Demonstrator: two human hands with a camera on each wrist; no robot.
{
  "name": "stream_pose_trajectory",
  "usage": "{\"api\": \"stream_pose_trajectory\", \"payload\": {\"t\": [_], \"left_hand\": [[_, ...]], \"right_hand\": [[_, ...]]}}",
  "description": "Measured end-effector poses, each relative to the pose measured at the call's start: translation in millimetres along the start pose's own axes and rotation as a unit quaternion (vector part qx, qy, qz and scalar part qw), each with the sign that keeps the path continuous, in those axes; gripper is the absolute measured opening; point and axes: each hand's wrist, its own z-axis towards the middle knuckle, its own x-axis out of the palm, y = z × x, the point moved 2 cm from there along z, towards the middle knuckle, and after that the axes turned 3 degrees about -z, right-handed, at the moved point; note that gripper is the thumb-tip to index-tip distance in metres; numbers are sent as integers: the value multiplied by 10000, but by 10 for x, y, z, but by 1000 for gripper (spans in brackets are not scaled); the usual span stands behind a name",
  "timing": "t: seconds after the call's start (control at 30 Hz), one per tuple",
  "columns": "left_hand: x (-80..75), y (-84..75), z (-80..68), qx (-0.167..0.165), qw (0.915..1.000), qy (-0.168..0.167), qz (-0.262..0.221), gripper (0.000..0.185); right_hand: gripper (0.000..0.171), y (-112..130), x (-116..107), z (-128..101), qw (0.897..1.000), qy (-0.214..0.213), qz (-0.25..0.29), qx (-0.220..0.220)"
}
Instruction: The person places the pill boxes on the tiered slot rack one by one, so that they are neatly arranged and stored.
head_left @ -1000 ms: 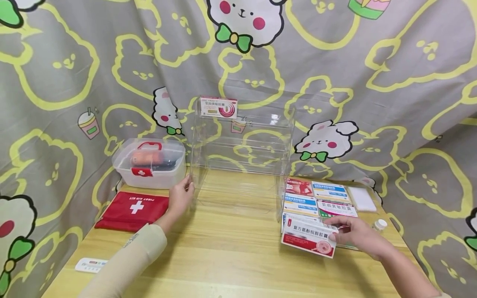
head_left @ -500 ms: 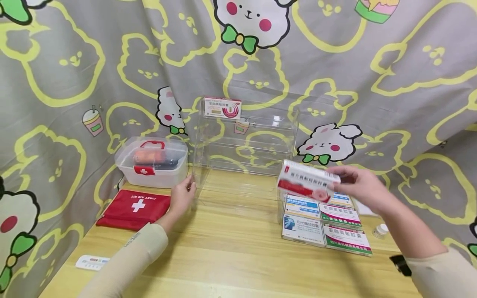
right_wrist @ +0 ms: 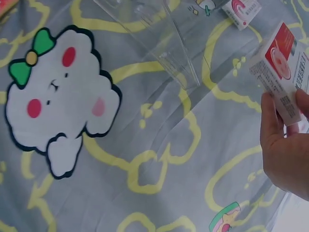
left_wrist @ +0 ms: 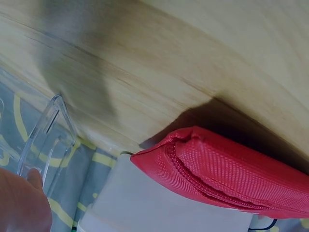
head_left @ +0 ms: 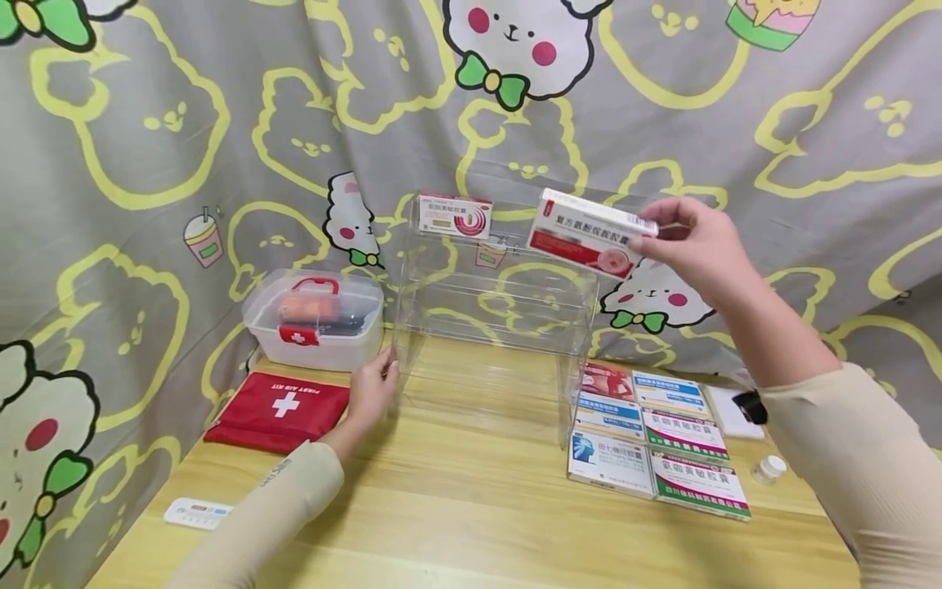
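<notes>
A white and red medicine box point(head_left: 591, 235) is tilted in the air, pinched at its right end by my right hand point(head_left: 695, 245). The right wrist view shows fingers and thumb on the same medicine box point(right_wrist: 280, 72). In front of the curtain stands a clear tiered display rack point(head_left: 500, 327); the held box is before its upper right part. Another medicine box point(head_left: 455, 216) sits on the rack's top tier at the left. My left hand point(head_left: 373, 386) holds the rack's left side edge, low down. In the left wrist view the left hand point(left_wrist: 24, 203) shows only partly against the clear rack point(left_wrist: 53, 121).
Several medicine boxes point(head_left: 648, 438) lie in rows right of the rack, beside a white pad point(head_left: 736, 411) and a small bottle point(head_left: 769, 469). At left are a lidded first-aid box point(head_left: 316, 319), a red first-aid pouch point(head_left: 275, 411) and a white test cassette point(head_left: 197, 513).
My right hand has lifted the medicine box from above the rows at right up to the rack's top level. The left hand has stayed at the rack's side.
</notes>
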Motion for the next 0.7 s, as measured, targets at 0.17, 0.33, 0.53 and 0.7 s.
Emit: {"api": "stream_pose_trajectory", "payload": {"t": [0.17, 0.33, 0.53, 0.7], "left_hand": [[14, -11, -6, -134, 9999, 82, -34, 34], [9, -20, 17, -72, 10000, -26, -29, 33], [16, -15, 24, -11, 10000, -28, -43, 31], [34, 5, 0, 25, 10000, -45, 20, 32]], "right_hand": [[41, 119, 61, 333, 9990, -292, 348, 20], [52, 170, 83, 634, 9935, -606, 910, 309], [48, 131, 114, 861, 9898, -710, 1140, 480], [47, 49, 195, 1002, 9880, -645, 1274, 596]]}}
